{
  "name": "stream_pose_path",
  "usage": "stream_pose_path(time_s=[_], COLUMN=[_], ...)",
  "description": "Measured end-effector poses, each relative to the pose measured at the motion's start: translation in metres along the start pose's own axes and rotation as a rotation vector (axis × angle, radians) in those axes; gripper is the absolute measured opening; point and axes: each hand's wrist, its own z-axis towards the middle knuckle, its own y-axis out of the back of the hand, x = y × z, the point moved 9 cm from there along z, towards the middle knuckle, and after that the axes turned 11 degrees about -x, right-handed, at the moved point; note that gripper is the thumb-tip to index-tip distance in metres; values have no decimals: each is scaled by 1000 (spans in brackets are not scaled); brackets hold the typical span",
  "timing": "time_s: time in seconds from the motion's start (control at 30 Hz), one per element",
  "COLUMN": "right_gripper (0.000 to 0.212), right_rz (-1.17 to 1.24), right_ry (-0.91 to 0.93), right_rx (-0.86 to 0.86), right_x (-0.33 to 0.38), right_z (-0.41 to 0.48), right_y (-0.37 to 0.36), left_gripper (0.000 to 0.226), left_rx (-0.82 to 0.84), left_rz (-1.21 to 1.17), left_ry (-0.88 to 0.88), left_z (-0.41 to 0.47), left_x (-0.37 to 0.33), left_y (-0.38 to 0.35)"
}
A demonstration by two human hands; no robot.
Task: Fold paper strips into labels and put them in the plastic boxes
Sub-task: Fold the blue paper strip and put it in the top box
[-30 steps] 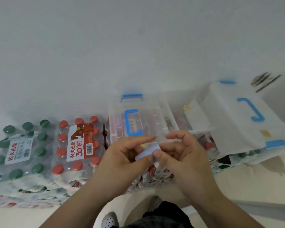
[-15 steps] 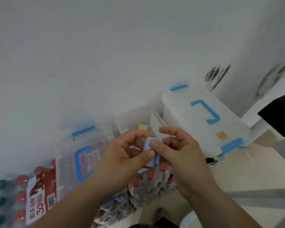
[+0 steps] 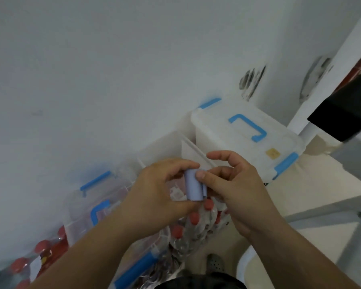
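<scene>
A folded pale blue paper strip (image 3: 193, 186) stands upright between my two hands in the middle of the view. My left hand (image 3: 156, 195) pinches it from the left, forefinger at its top and thumb at its bottom. My right hand (image 3: 231, 184) pinches its right edge with the thumb, the forefinger held out above. Behind the hands an open clear plastic box (image 3: 165, 149) stands against the wall. A closed clear box with a blue handle (image 3: 246, 130) sits to its right, and another closed box with a blue handle (image 3: 96, 205) lies at the left.
Shrink-wrapped packs of red-capped bottles (image 3: 196, 230) lie under the boxes and at the lower left. A white wall fills the top. A black object (image 3: 342, 113) sits on a white ledge at the right. My shoe (image 3: 215, 263) shows on the pale floor below.
The view has swung right and the boxes have slid left in the picture. The strip has turned from lying across my fingers to standing upright, folded over, with both hands still on it.
</scene>
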Motion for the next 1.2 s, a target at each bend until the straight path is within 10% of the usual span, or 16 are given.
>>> stream_pose_path(time_s=[0.27,0.73,1.0,1.2], right_gripper=[27,39,18,28], right_rz=[-50,-410,-338,-267], right_ry=[44,270,281,167], right_rx=[-120,-409,-486,-531], right_x=[-1,23,25,-4], right_z=[-38,-58,-27,5], right_y=[-1,29,97,167], left_gripper=[56,50,87,64], left_rx=[77,116,269,299], left_rz=[-344,-42,-20,185], left_ry=[46,-387,-244,-224], left_z=[-15,-1,32,63], left_x=[22,-27,-36,-26], left_y=[14,-26,-78,-123])
